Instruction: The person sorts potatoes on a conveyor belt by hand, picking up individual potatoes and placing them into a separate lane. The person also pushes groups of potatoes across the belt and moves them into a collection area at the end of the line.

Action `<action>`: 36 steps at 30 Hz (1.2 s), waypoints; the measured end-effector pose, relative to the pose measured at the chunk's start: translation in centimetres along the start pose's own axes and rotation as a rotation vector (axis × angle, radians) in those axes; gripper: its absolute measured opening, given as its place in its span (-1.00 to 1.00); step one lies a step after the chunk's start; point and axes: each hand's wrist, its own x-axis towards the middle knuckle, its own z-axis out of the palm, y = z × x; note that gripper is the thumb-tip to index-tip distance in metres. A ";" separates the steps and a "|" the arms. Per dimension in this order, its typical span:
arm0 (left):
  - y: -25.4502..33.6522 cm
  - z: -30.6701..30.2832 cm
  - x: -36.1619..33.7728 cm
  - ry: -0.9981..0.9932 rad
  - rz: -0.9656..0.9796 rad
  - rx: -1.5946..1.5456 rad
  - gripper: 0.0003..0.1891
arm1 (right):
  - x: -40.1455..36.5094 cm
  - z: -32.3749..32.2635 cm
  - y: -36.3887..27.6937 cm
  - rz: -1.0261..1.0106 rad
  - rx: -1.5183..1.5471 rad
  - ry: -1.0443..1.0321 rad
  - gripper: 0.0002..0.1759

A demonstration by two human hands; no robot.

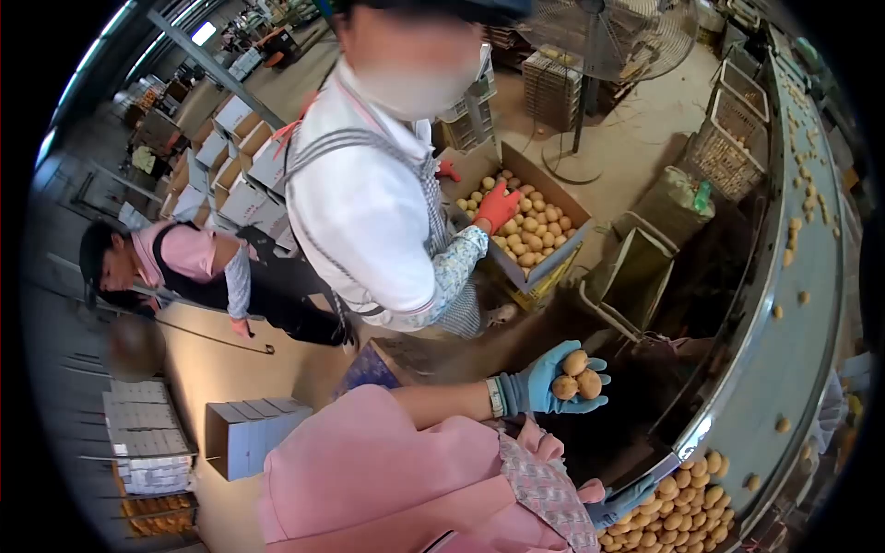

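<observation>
My left hand [564, 378], in a light blue glove, is palm up with its fingers curled around three potatoes [576, 376]. Lower down, my right hand [627, 503], in a darker blue glove, reaches over the edge of a heap of potatoes [678, 507]. Its fingers look stretched out, and part of it is hidden by the pink sleeve and apron. Nothing can be seen held in it. Beside the heap runs a long conveyor belt [737, 442] carrying scattered potatoes.
A co-worker [369, 194] in red gloves touches potatoes in an open carton [562, 205]. Another person [194, 267] bends at the left. An open sack [636, 276], crates [728, 143] and a fan [599, 55] stand beyond. Cartons [253, 433] are stacked at the lower left.
</observation>
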 end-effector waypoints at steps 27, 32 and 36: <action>2.8 0.2 7.6 0.031 0.000 -0.103 -0.30 | 4.7 0.2 1.5 0.024 -0.038 0.142 -0.19; 2.7 1.1 8.0 0.030 0.011 -0.118 -0.31 | 2.8 1.8 -3.5 -0.069 0.067 0.013 -0.20; 3.1 0.9 8.3 0.008 0.095 -0.111 -0.37 | 1.9 1.8 -2.8 -0.088 0.089 0.010 -0.21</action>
